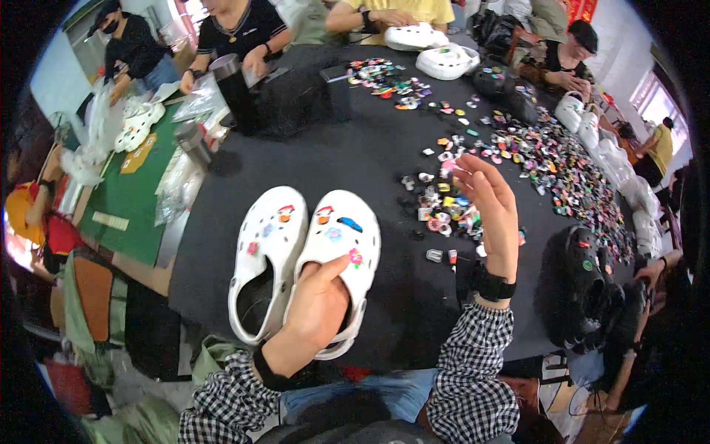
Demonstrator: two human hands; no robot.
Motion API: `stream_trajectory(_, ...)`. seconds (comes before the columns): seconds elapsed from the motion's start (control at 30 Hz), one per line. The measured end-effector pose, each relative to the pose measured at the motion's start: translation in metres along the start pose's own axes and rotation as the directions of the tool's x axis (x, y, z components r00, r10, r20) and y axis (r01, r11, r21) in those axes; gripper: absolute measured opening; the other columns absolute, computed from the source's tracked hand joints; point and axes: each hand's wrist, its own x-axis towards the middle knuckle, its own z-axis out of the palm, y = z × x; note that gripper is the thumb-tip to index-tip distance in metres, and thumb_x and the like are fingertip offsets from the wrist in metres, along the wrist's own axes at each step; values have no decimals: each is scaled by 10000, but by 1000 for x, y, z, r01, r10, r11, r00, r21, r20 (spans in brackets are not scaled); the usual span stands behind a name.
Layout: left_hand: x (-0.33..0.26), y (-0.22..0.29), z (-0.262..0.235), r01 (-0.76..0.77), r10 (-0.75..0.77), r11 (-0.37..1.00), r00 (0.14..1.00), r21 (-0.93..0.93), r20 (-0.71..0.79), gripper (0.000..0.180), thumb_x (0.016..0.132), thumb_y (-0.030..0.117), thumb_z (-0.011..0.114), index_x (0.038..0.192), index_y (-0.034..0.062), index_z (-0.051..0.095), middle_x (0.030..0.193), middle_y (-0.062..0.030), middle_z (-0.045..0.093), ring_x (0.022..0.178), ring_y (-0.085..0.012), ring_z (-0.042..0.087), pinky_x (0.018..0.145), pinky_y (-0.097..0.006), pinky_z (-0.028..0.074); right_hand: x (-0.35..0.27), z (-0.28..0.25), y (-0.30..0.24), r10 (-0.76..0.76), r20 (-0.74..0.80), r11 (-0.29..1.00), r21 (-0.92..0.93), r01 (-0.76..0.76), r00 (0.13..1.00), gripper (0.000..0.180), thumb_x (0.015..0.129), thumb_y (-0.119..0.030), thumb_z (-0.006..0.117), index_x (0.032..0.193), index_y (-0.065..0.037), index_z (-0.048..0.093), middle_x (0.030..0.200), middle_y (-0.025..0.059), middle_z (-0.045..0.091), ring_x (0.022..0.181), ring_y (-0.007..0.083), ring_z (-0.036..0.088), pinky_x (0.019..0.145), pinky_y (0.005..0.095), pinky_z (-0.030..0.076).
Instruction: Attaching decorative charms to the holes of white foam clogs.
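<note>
On the black table (414, 318), a white clog (342, 248), probably light and springy, is best held by its opening's rim, where the left hand (318, 307) grips; the right hand (495, 214), apart, is loosely open near small charms (445, 201).

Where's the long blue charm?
In the head view, the long blue charm is on the right white shoe, up and right of the pale flower.

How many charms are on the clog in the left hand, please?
4 visible: red-topped charm near toe; long blue charm beside it; blue flower, centre; pink flower, by thumb.
</note>
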Motion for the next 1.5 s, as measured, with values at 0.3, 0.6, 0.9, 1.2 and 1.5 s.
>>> stream_trajectory(0.3, -3, 1, 5, 2, -1, 998, 1000, 62, -6, 423, 941, 41, 559, 1340, -16, 431, 1321, -121, 534, 1243, -250, 509, 1085, -420, 387, 4, -48, -21, -104, -7, 719, -691, 71, 995, 251, 911, -57, 579, 1141, 12, 652, 1003, 149, 714, 888, 213, 688, 791, 315, 523)
stream_trajectory(0.6, 0, 1, -2, -16, 16, 1000, 998, 4, 63, 358, 937, 40, 571, 1281, -28, 497, 1235, -121, 595, 1180, -235, 554, 1048, -396, 404, 26, -15, 39, -85, 387, 578, -731, 361, 918, 206, 829, -7, 568, 987, -29, 699, 968, 165, 679, 932, 346, 648, 859, 415, 501)
stream_trajectory(0.9, -1, -3, 1, 30, -33, 999, 997, 34, 68, 365, 957, 155, 596, 1249, -54, 525, 1195, -79, 613, 1118, -131, 559, 984, -285, 412, 11, -6, 43, 31, 357, 480, -825, 299, 934, 174, 786, 13, 626, 952, -37, 646, 962, 134, 583, 948, 353, 558, 816, 428, 469)
stream_trajectory(1.2, -36, 13, -1, 75, -81, 996, 989, 56, 126, 445, 991, 85, 465, 1392, -86, 372, 1419, -180, 456, 1359, -223, 391, 1144, -366, 299, 8, -4, 43, 23, 330, 472, -836, 280, 944, 133, 795, 10, 639, 924, -20, 625, 924, 142, 564, 899, 344, 549, 763, 426, 463)
stream_trajectory(1.5, -91, 81, -18, -161, 147, 964, 986, 211, 81, 506, 935, 73, 504, 1400, -96, 394, 1457, -215, 435, 1376, -312, 401, 1182, -421, 285, 5, -9, 44, -37, 351, 467, -822, 327, 936, 110, 804, 9, 637, 911, -1, 616, 931, 145, 555, 870, 341, 564, 743, 418, 468)
